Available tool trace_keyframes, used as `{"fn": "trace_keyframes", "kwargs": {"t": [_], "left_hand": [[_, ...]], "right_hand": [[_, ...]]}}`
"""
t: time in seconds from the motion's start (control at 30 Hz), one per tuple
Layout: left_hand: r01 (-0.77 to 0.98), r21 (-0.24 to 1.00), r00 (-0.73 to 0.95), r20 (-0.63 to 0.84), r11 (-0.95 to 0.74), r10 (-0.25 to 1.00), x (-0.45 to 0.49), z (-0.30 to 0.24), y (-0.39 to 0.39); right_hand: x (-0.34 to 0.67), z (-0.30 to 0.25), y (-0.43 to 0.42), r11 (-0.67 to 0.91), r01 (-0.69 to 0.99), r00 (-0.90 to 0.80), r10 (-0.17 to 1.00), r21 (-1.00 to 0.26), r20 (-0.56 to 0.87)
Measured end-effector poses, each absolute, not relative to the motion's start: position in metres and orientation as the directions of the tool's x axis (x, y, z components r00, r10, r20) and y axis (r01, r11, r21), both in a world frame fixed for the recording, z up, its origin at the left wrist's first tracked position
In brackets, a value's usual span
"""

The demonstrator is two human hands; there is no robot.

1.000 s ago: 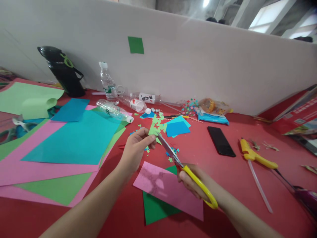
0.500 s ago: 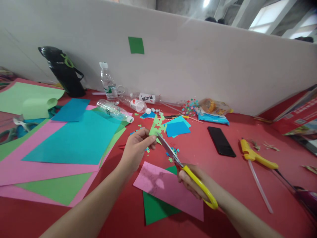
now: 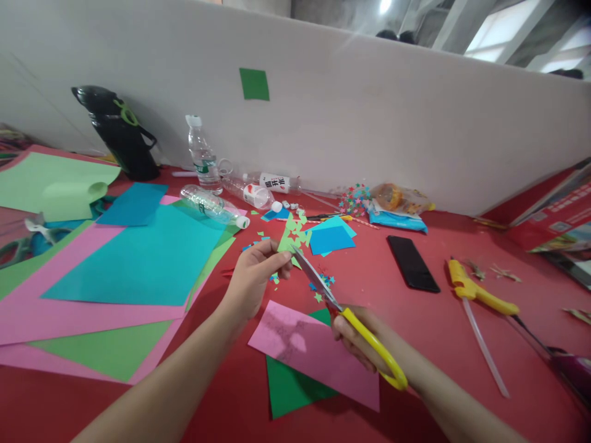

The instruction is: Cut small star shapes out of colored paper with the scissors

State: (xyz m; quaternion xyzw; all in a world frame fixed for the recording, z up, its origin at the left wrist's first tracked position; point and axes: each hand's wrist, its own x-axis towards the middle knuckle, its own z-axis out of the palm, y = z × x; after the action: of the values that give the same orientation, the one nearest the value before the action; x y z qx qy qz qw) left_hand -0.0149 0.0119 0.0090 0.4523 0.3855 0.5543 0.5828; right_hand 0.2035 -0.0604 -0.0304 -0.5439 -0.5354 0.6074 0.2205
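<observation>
My left hand (image 3: 253, 274) pinches a piece of light green paper (image 3: 285, 239) between thumb and fingers. My right hand (image 3: 357, 335) is wrapped round the yellow handles of a pair of scissors (image 3: 372, 344). The blade tips meet the paper right beside my left thumb; whether they are fully closed is hard to see. Small cut stars (image 3: 325, 280), blue and green, lie on the table behind the blades. Under my hands a pink sheet (image 3: 318, 351) with faint marks overlaps a dark green sheet (image 3: 295, 391).
Large coloured sheets (image 3: 138, 264) spread over the left side. Clear plastic bottles (image 3: 212, 206) and a black flask (image 3: 122, 138) line the wall. To the right are a black phone (image 3: 412, 263) and a yellow glue gun (image 3: 480, 294) with a glue stick and cord.
</observation>
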Motion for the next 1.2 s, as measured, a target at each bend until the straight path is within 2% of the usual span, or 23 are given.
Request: {"fn": "trace_keyframes", "kwargs": {"t": [0.33,0.53,0.9,1.2], "left_hand": [[-0.269,0.963,0.136,0.039,-0.001,0.99,-0.022,0.012,0.016],[-0.275,0.961,0.157,0.042,0.003,0.987,-0.025,0.009,0.018],[-0.268,0.963,0.153,0.03,0.013,0.988,-0.026,0.007,0.019],[-0.279,0.96,0.163,0.029,0.018,0.986,-0.025,0.008,0.018]], "right_hand": [[0.201,-0.017,-0.059,-0.397,0.236,-0.34,0.821,-0.887,-0.458],[0.2,-0.012,-0.06,-0.371,0.267,-0.322,0.835,-0.889,-0.445],[0.203,-0.021,-0.056,-0.479,0.236,-0.315,0.785,-0.846,-0.533],[0.202,-0.015,-0.058,-0.418,0.278,-0.315,0.811,-0.865,-0.493]]}}
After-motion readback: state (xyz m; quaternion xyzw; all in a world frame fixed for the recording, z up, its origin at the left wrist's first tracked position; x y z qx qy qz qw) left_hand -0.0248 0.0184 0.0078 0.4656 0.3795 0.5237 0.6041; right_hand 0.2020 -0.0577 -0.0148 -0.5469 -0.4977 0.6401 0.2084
